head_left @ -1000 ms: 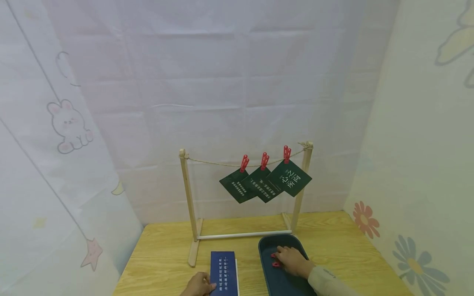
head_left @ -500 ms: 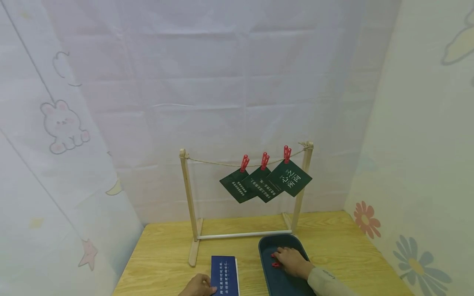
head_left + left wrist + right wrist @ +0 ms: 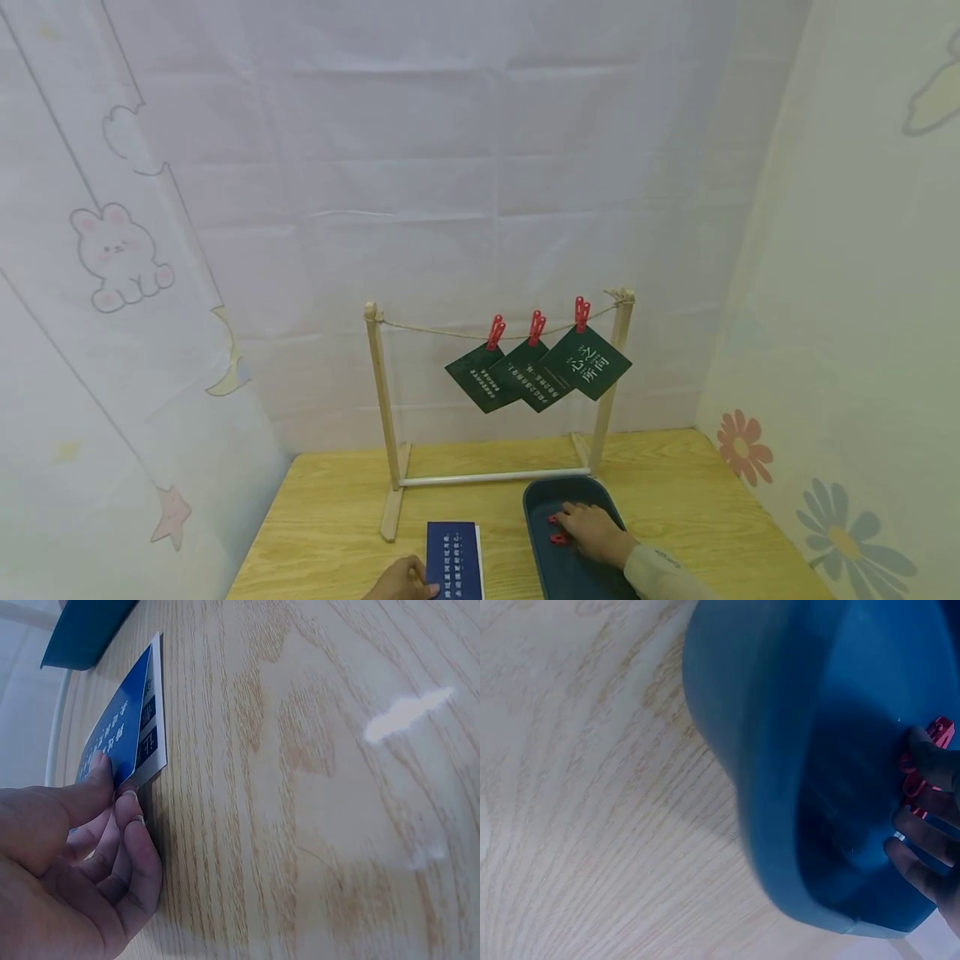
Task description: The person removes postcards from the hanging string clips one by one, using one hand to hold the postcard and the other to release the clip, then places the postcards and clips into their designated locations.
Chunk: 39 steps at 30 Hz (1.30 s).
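My left hand point(image 3: 402, 578) pinches the near left edge of a dark blue card point(image 3: 453, 560) with white writing, thumb on top and fingers curled beneath. In the left wrist view this card point(image 3: 124, 720) tilts up over a white-edged card point(image 3: 155, 742) lying on the table. My right hand point(image 3: 592, 532) reaches down into a dark blue tray point(image 3: 534, 542), its thumb and index finger around a red clothespin point(image 3: 913, 784). Another red clothespin point(image 3: 558, 539) lies close beside the fingers. The palm side is partly out of frame in the right wrist view.
Behind the hands stands a wooden frame point(image 3: 384, 396) with a string across its top. Three dark green cards point(image 3: 585, 361) hang there from red clothespins point(image 3: 582, 314). A white bar point(image 3: 495, 477) joins the feet on the wood-grain table point(image 3: 330, 517).
My left hand and the blue card have shifted slightly toward me. The right hand stays in the tray at the clothespins, nearly still.
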Tool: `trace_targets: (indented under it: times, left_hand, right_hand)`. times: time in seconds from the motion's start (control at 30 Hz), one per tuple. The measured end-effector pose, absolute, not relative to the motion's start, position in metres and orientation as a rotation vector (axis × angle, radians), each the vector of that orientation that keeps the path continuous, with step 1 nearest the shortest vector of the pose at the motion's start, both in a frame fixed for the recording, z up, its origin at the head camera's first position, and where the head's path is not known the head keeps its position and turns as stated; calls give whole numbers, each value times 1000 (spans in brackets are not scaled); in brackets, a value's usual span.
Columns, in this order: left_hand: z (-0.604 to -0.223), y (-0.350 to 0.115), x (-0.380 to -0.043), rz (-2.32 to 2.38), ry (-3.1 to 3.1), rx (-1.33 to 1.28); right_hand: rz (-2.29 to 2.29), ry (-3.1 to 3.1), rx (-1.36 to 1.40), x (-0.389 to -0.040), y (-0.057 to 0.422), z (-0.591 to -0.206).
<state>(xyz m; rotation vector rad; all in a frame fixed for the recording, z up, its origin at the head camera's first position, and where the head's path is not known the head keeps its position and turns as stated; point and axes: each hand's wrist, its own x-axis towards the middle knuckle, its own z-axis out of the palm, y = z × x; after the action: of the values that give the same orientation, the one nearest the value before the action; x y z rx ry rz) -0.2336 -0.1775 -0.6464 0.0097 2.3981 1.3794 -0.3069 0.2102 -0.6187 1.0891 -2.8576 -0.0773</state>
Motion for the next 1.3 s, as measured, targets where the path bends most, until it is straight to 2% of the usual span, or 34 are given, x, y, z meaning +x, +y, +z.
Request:
trace_targets:
  times: [0.57,0.9,1.17,1.3]
  left_hand:
    - [-637,-176,-231,1390,2426,-56]
    - [-636,-180,-230,1356,2500,52]
    - [-636,-177,-235,1320,2535,6]
    - [-635,-177,-237,1345,2630,143]
  right_hand:
    - [-11,-2877,1108,-312,216,-612]
    - [70,-2870,1136,-309,215,-596]
    - [109,-2829,1179,-310,215,-586]
    - [107,-2795,1217,-310,216,-585]
